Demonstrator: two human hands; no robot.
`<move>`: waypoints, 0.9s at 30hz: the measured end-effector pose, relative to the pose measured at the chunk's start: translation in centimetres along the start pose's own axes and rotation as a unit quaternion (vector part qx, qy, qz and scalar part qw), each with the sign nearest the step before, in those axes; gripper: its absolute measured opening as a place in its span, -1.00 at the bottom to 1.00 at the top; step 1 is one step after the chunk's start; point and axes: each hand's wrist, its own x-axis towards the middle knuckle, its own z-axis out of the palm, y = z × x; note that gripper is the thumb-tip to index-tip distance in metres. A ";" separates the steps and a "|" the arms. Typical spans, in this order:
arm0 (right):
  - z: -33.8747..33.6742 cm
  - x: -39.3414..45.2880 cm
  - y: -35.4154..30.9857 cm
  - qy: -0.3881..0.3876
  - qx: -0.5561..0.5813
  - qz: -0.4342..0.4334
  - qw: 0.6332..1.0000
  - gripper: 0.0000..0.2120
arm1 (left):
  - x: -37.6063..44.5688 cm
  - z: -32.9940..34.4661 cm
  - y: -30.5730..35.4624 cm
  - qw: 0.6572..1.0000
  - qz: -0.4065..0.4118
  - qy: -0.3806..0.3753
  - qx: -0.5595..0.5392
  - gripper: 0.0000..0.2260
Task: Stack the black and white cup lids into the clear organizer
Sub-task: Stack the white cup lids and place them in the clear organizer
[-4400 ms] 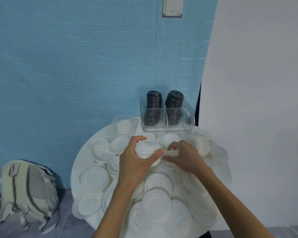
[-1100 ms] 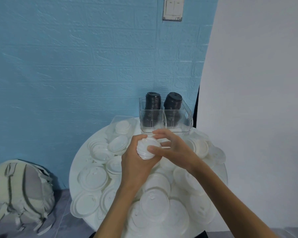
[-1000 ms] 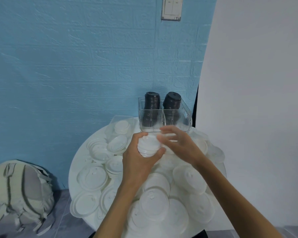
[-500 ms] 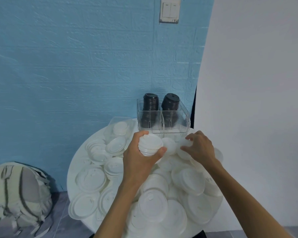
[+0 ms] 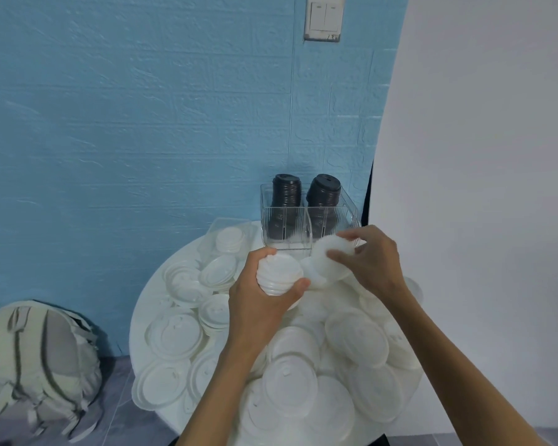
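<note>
L hand [image 5: 261,304] grips white lid stack [image 5: 279,274]; R hand [image 5: 366,262] pinches 1 white lid [image 5: 331,257]. Step: gathering. Next: seat lid on stack, squarely.

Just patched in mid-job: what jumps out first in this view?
Two stacks of black lids stand in the clear organizer at the round table's far edge. White lids cover the table; the left hand grips a stack of white lids while the right hand pinches a single white lid beside it.

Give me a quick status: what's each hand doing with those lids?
Left hand grips a stack of white lids. Right hand pinches one white lid, lifted beside the stack. Clear organizer holds only black lids. Nothing blocking.
</note>
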 end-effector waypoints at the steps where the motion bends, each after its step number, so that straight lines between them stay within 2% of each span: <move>1: -0.5 0.0 -1.1 -0.004 0.051 0.005 0.999 -0.68 | 0.0 0.0 0.1 1.000 -0.001 -0.002 -0.004 -0.47; 3: -1.2 0.0 -3.2 -0.033 0.178 0.025 0.983 -0.71 | -0.1 0.1 0.2 1.000 0.000 -0.009 -0.011 -0.46; 5: -1.5 -0.2 -4.6 -0.083 0.295 0.050 0.951 -0.74 | -0.2 0.1 0.3 1.000 0.008 -0.013 -0.018 -0.45; 7: -1.2 -0.4 -5.5 -0.129 0.353 0.067 0.924 -0.75 | -0.3 0.1 0.4 0.999 0.012 -0.015 -0.029 -0.42; 12: 0.4 -1.2 -6.0 -0.212 0.334 0.107 0.912 -0.78 | -0.3 0.1 0.6 0.999 0.012 -0.009 -0.042 -0.17; 16: 1.4 -1.6 -6.4 -0.208 0.287 0.103 0.929 -0.82 | -0.3 -0.2 0.8 0.999 0.003 -0.020 -0.046 0.00; 18: 1.8 -1.8 -6.5 -0.212 0.278 0.102 0.931 -0.81 | -0.5 -0.3 0.8 0.998 0.006 -0.023 -0.053 -0.03; 22: 2.0 -2.4 -6.9 -0.233 0.313 0.120 0.913 -0.79 | -0.5 -0.4 1.2 0.998 0.014 -0.030 -0.051 -0.10; 27: 1.9 -3.2 -7.1 -0.288 0.331 0.137 0.888 -0.78 | -0.7 -0.5 1.4 0.998 0.023 -0.016 -0.051 -0.28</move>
